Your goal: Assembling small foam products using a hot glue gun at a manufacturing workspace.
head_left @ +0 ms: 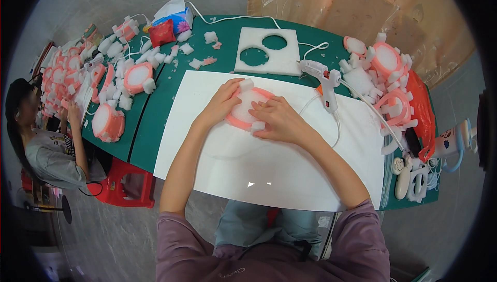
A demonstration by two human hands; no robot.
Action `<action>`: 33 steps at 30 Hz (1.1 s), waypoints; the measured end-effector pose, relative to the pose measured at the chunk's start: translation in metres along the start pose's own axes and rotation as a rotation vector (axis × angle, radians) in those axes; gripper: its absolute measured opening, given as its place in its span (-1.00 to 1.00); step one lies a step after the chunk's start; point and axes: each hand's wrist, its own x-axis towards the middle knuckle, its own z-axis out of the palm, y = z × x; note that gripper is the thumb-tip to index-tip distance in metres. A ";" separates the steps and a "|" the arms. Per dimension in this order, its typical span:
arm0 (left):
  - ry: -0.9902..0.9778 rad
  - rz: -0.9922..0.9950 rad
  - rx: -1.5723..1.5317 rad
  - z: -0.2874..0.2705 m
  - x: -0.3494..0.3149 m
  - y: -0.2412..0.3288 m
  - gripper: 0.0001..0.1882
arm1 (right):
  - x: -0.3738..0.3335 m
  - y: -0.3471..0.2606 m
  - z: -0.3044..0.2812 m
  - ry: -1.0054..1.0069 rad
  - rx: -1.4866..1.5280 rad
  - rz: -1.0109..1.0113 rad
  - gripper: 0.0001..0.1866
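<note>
A round foam piece, a white disc inside a pink foam ring, lies on the white board in front of me. Small white foam blocks sit at its upper and lower right edges. My left hand grips the left rim, fingers curled around the side and near the upper block. From the right, my right hand holds the piece, fingertips pressed on the disc and the rim. Part of the ring is hidden beneath my hands. A white glue gun rests on the board's far right, with a cable running from it.
A white foam sheet with two round holes lies beyond the board on the green table. Finished-looking pink and white foam pieces pile up at right beside a red bag. At left, a person works among more foam pieces; a red stool stands below.
</note>
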 end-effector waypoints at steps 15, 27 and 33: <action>-0.003 -0.028 0.053 -0.002 0.000 0.000 -0.53 | 0.000 -0.001 -0.001 0.006 -0.012 -0.001 -0.53; 0.027 -0.055 0.056 -0.001 -0.002 0.000 -0.54 | 0.002 -0.006 -0.008 -0.120 0.022 0.097 -0.50; 0.007 -0.012 0.034 -0.003 -0.001 -0.002 -0.54 | 0.004 -0.007 -0.011 -0.135 0.019 0.113 -0.50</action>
